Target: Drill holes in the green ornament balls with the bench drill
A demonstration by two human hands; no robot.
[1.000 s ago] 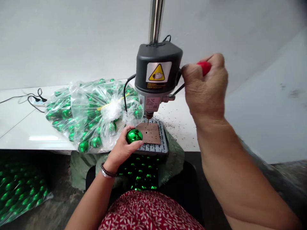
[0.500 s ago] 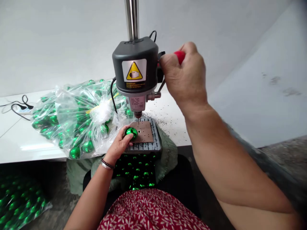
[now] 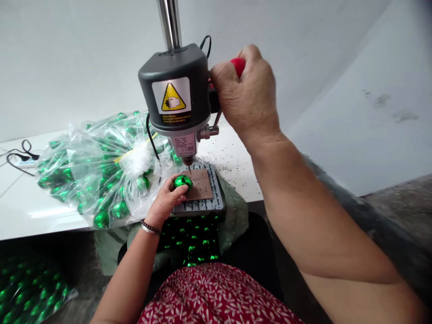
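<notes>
Green ball (image 3: 182, 182), one: clasped in my left hand (image 3: 168, 196), over the brown board (image 3: 203, 185), near the drill bit (image 3: 190, 171). Red knob (image 3: 239, 66), one: my right hand (image 3: 248, 94) wrapped round it. Handling note: hold the ball steady, my fingers clear of the bit.

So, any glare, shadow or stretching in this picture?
Head view, left: a white streak of glare lies on the tabletop, and a lower bag of green balls sits in shadow. Head view, centre: bright glints show on the green ball in the left hand. Head view, right: the right forearm looms large, perhaps from a wide lens.
</notes>
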